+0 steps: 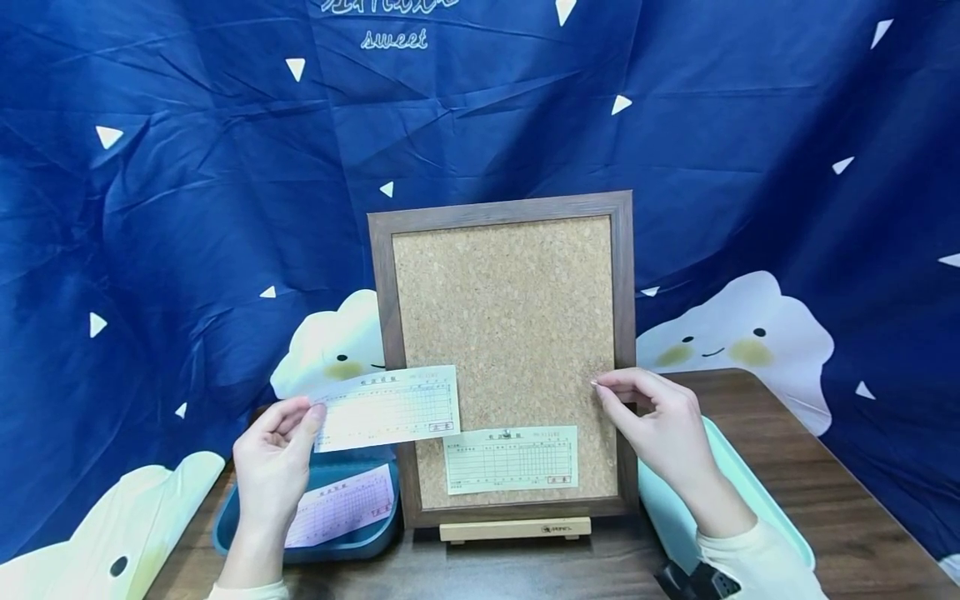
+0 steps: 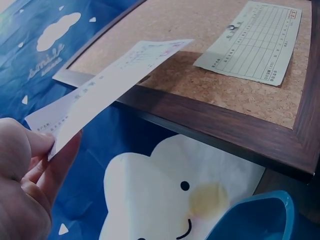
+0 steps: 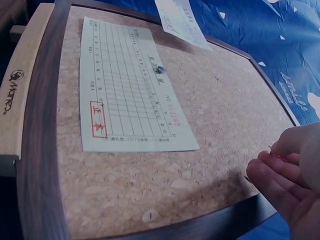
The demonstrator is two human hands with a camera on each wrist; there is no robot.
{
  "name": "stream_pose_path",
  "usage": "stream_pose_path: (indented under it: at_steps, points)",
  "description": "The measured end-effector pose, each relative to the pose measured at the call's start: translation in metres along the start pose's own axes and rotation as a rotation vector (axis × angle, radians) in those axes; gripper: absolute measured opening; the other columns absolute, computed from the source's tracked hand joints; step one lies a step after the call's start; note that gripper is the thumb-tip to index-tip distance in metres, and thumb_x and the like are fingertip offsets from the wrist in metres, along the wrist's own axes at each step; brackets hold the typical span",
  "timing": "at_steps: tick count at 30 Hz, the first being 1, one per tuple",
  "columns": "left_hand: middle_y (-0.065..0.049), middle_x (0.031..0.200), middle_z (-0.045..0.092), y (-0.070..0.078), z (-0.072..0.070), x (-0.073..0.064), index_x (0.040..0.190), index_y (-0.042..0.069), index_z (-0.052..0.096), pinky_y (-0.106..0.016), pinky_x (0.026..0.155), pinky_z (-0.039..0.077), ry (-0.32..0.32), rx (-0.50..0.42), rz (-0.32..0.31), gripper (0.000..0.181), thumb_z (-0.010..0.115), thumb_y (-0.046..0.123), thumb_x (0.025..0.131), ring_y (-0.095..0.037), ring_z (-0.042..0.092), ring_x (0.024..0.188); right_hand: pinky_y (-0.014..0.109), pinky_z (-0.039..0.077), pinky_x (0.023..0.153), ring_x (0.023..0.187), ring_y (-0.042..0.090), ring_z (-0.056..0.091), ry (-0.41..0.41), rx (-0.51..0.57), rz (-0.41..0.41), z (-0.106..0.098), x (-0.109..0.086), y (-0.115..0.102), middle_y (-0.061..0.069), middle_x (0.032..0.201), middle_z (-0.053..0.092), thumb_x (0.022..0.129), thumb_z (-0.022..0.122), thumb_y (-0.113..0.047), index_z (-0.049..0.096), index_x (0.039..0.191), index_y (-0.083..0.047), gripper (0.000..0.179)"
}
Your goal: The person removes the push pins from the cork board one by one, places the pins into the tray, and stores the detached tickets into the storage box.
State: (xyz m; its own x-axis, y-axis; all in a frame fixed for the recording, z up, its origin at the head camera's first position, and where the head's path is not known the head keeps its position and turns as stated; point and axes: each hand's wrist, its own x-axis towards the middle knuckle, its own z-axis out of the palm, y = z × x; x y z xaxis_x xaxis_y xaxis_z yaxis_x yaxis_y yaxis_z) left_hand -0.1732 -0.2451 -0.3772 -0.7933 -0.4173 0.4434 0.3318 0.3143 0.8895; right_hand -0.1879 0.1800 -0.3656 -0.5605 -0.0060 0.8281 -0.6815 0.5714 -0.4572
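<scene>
In the head view my left hand (image 1: pixel 273 467) pinches a pale receipt slip (image 1: pixel 390 407) at its left end, between thumb and fingers. The slip's right end overlaps the left frame of an upright corkboard (image 1: pixel 502 325). Low on the cork hangs a light green receipt slip (image 1: pixel 513 467), fixed by a pushpin (image 3: pixel 160 69) at its top middle. My right hand (image 1: pixel 667 425) is at the board's right edge, thumb and forefinger pinching a small pin (image 3: pixel 270 148). Its thin tip shows in the right wrist view; the fingers hide the rest.
A light wooden stand (image 1: pixel 517 529) supports the board on a dark wood table (image 1: pixel 832 467). To the left, a blue tray (image 1: pixel 345 550) contains a pink receipt slip (image 1: pixel 345 507). A pale turquoise tray (image 1: pixel 772 500) lies at right, partly under my forearm. A blue cloth (image 1: pixel 187 208) hangs behind.
</scene>
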Motion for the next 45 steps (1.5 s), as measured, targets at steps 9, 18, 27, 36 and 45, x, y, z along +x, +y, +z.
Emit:
stream_pose_path:
  at_steps: [9,18,27,36,45]
  points:
    - [0.021,0.089,0.077,-0.004,-0.006,0.001,0.113,-0.004,0.076,-0.008,0.081,0.056,0.02,-0.001,0.005,0.017,0.076,0.007,0.101,0.006,0.074,0.086,0.005,0.052,0.078,0.083,-0.018,0.065,0.013,-0.01,0.001,-0.006,-0.004,0.005,0.005,0.085,0.08,0.082,0.084,0.013,0.082,0.096,-0.007,0.025]
    - [0.017,0.087,0.079,-0.01,-0.011,0.001,0.112,-0.006,0.076,-0.008,0.079,0.056,0.041,-0.05,-0.037,0.017,0.078,0.005,0.099,0.004,0.075,0.083,0.008,0.048,0.067,0.082,-0.019,0.062,0.005,-0.06,-0.001,-0.014,-0.008,0.011,0.004,0.085,0.081,0.082,0.084,0.011,0.082,0.096,-0.009,0.025]
    - [0.018,0.087,0.078,-0.013,-0.016,0.001,0.112,-0.005,0.076,-0.008,0.078,0.056,0.048,-0.031,-0.044,0.017,0.078,0.005,0.099,0.004,0.074,0.082,0.006,0.049,0.064,0.081,-0.018,0.066,0.047,-0.021,-0.001,-0.023,-0.012,0.019,0.009,0.084,0.081,0.079,0.085,0.014,0.083,0.096,-0.009,0.029]
    - [0.023,0.089,0.077,-0.016,-0.021,-0.002,0.116,-0.002,0.076,-0.006,0.081,0.055,0.048,0.049,-0.087,0.022,0.078,0.014,0.101,0.008,0.074,0.086,0.007,0.047,0.065,0.079,-0.018,0.065,0.039,-0.051,0.035,-0.033,-0.011,0.017,0.005,0.084,0.081,0.081,0.085,0.013,0.083,0.096,-0.01,0.028]
    - [0.025,0.088,0.077,-0.018,-0.028,-0.001,0.116,-0.003,0.076,-0.006,0.078,0.055,0.059,0.051,-0.083,0.021,0.077,0.01,0.101,0.008,0.074,0.083,0.002,0.05,0.077,0.082,-0.018,0.067,0.026,-0.033,0.046,-0.039,-0.021,0.025,-0.006,0.085,0.08,0.078,0.085,0.016,0.082,0.096,-0.008,0.03]
